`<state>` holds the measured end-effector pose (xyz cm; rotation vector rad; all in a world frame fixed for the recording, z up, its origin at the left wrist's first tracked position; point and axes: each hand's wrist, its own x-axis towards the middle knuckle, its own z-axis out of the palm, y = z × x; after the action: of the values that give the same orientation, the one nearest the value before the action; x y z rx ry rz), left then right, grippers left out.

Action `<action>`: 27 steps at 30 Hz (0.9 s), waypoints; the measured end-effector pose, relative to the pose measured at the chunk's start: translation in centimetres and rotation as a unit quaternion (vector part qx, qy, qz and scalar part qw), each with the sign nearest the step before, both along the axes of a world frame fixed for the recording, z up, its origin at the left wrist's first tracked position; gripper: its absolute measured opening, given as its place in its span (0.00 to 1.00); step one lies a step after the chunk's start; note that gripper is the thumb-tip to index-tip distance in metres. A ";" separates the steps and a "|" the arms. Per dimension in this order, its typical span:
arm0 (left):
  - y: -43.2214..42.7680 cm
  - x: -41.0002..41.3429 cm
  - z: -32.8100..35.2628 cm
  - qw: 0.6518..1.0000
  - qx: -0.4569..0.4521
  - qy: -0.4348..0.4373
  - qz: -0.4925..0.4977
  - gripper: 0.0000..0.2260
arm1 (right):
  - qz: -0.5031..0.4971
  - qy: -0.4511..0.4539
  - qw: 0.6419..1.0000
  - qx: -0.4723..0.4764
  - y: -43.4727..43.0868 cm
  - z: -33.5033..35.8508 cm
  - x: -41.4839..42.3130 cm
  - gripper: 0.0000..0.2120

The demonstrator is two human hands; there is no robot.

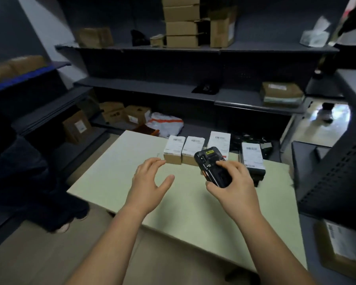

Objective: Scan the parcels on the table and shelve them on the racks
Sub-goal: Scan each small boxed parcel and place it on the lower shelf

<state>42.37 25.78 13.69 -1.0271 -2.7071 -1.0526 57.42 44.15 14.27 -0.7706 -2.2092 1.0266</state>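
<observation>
Several labelled parcels stand along the far edge of the pale table point(132, 182): a small box point(173, 149), a second small box point(192, 150), a taller white one point(219, 144) and a dark parcel with a white label point(252, 159). My right hand point(234, 182) grips a black handheld scanner point(213, 166), its head pointing at the boxes. My left hand point(150, 179) hovers open over the table, fingertips close to the leftmost small box without touching it.
Dark racks point(152, 87) stand behind and to the left of the table, holding cardboard boxes point(182, 23) and a white bag point(164, 123). A boxed parcel point(282, 93) lies on the right shelf. Another parcel point(343, 247) sits at lower right. A person's dark-trousered legs point(49, 194) stand at left.
</observation>
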 end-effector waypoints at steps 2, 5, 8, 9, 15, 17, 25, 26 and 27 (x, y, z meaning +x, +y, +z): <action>2.2 -2.8 -1.2 1.000 -0.013 -0.010 -0.016 0.23 | -0.012 -0.022 1.000 -0.005 1.9 -0.8 -2.1 0.27; 5.0 -6.5 -3.6 0.999 -0.037 -0.033 -0.020 0.22 | -0.026 -0.052 0.998 -0.016 3.9 -1.9 -4.9 0.27; 7.1 -10.2 -5.8 0.996 -0.062 -0.056 -0.021 0.21 | -0.035 -0.081 0.996 -0.023 5.3 -3.2 -7.5 0.27; 7.9 -11.7 -6.5 0.995 -0.071 -0.060 -0.021 0.21 | -0.039 -0.090 0.995 -0.025 5.7 -3.7 -8.5 0.27; 12.7 -19.6 -11.2 0.985 -0.156 -0.072 -0.010 0.25 | -0.070 -0.138 0.988 -0.025 6.6 -6.3 -14.6 0.29; 14.6 -21.8 -12.6 0.980 -0.183 -0.078 -0.007 0.28 | -0.087 -0.131 0.987 -0.018 6.9 -7.0 -16.5 0.29; 18.9 -26.2 -17.6 0.964 -0.241 -0.104 -0.041 0.31 | -0.119 -0.146 0.982 -0.005 8.2 -8.4 -19.8 0.30; 19.0 -26.1 -17.7 0.967 -0.232 -0.104 -0.038 0.29 | -0.119 -0.148 0.982 -0.005 8.3 -8.4 -19.9 0.30; 19.1 -26.0 -17.8 0.969 -0.221 -0.107 -0.031 0.28 | -0.118 -0.149 0.982 -0.008 8.4 -8.4 -20.0 0.30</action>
<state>16.39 44.89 -4.11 -1.1160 -3.1973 -0.6039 37.42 52.51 5.84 -1.2304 -2.2842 0.8566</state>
